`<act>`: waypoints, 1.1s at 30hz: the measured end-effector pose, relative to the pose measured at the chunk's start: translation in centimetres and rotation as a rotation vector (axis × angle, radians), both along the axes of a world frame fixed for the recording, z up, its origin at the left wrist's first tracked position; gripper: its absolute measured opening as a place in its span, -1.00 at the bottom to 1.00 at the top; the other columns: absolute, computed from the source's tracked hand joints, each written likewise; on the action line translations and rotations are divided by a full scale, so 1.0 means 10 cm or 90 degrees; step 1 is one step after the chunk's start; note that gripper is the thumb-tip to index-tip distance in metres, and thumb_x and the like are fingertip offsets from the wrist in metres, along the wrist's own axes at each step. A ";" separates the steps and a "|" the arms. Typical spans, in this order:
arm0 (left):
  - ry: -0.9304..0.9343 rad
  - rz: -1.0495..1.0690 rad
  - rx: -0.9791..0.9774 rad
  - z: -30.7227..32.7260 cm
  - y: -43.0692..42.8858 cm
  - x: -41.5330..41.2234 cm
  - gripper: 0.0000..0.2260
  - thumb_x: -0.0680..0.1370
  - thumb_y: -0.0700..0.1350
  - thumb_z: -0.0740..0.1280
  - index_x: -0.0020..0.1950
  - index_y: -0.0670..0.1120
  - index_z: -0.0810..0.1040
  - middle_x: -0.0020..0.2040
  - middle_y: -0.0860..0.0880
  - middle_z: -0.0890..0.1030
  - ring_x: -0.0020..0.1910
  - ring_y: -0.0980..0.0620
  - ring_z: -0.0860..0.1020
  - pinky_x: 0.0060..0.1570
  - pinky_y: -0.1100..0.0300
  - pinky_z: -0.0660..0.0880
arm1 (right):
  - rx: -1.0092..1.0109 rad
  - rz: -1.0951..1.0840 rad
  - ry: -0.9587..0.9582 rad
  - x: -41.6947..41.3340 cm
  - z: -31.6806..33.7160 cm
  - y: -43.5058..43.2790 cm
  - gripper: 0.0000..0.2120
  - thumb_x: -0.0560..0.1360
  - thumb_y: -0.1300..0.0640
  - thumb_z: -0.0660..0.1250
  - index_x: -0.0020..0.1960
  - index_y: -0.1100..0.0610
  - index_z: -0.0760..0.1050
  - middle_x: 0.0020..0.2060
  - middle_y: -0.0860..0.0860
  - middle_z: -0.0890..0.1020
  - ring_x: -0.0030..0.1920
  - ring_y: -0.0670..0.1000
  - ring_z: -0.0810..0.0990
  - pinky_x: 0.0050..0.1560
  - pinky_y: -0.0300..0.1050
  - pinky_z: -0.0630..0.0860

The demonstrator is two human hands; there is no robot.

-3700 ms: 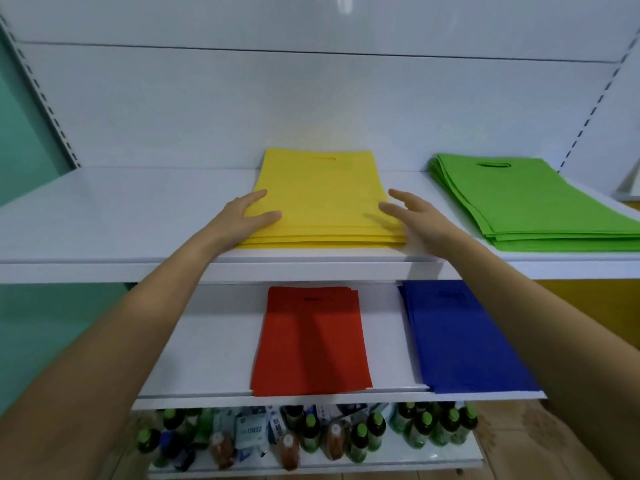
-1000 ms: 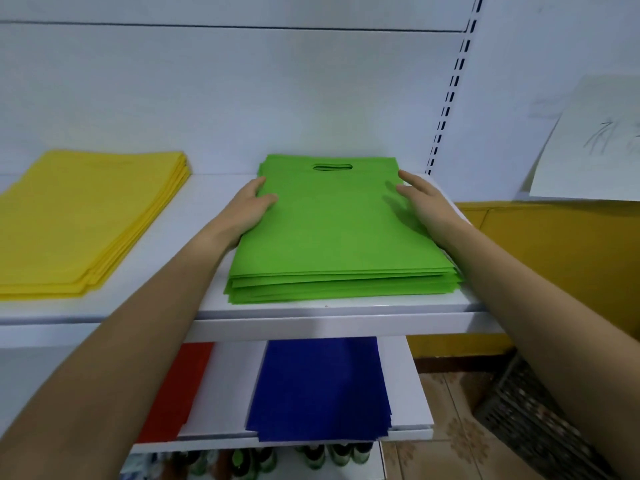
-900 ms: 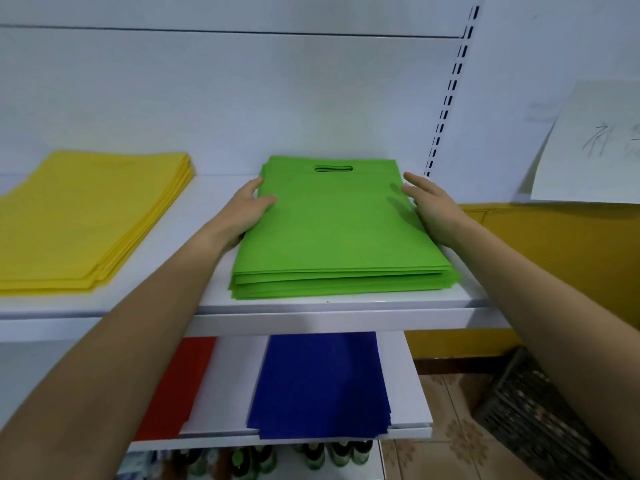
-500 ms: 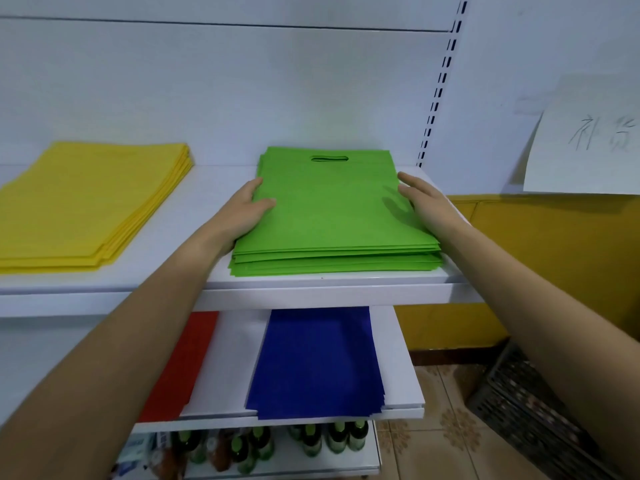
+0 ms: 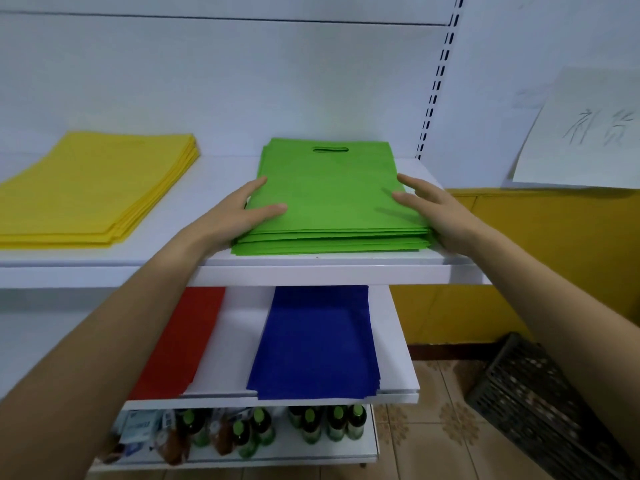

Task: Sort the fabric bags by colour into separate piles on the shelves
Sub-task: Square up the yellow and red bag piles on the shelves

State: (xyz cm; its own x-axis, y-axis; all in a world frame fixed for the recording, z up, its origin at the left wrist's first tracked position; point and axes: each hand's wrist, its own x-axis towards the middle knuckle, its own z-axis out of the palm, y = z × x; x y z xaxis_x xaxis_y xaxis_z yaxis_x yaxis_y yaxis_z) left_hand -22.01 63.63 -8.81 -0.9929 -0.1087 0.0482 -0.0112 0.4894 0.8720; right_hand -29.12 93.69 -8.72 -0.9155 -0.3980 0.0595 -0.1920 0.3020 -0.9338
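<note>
A pile of green fabric bags (image 5: 332,192) lies on the right part of the upper white shelf (image 5: 311,268). My left hand (image 5: 239,211) presses its left edge, thumb flat on top. My right hand (image 5: 433,209) presses the right edge with straight fingers. A pile of yellow bags (image 5: 93,188) lies to the left on the same shelf. On the lower shelf (image 5: 398,341) lie a red pile (image 5: 187,337), partly hidden by my left forearm, and a blue pile (image 5: 315,341).
Several green-capped bottles (image 5: 311,424) and packets stand on the bottom shelf. A dark plastic crate (image 5: 540,403) sits on the tiled floor at the right. A paper sheet (image 5: 585,129) hangs on the wall above a yellow panel.
Both hands went from the yellow pile to the green pile. In the last second they slid nearer along its sides, and the left thumb now lies on top.
</note>
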 end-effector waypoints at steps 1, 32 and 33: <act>-0.007 -0.012 -0.038 -0.01 -0.02 0.05 -0.14 0.26 0.26 0.47 0.47 0.12 0.18 0.43 0.10 0.27 0.38 0.16 0.25 0.40 0.16 0.18 | 0.047 0.031 0.015 0.05 0.01 0.04 -0.33 0.29 -0.24 0.40 0.36 -0.20 0.32 0.43 -0.01 0.28 0.43 -0.02 0.20 0.42 -0.05 0.15; 0.013 0.015 -0.108 0.25 -0.14 -0.29 -0.48 0.48 0.15 0.28 0.42 0.06 0.32 0.46 0.01 0.27 0.41 0.03 0.24 0.34 0.13 0.17 | 0.107 -0.022 0.058 -0.34 0.16 0.02 -0.49 0.48 -0.13 0.28 0.40 -0.13 0.30 0.43 -0.07 0.29 0.44 -0.04 0.20 0.33 -0.16 0.11; 0.022 0.030 -0.099 0.26 -0.15 -0.43 -0.50 0.51 0.10 0.28 0.43 0.04 0.30 0.47 0.02 0.25 0.43 0.02 0.21 0.35 0.13 0.16 | 0.096 -0.034 0.060 -0.50 0.17 -0.03 -0.49 0.49 -0.10 0.28 0.41 -0.09 0.29 0.43 -0.06 0.28 0.44 -0.04 0.21 0.33 -0.17 0.11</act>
State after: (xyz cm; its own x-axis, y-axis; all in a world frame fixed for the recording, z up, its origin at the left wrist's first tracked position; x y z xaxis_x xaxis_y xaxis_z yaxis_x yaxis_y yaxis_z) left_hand -26.30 62.14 -6.17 -0.9844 -0.1433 0.1021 -0.0084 0.6175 0.7865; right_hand -34.08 93.40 -7.01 -0.9287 -0.3598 0.0896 -0.2565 0.4489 -0.8560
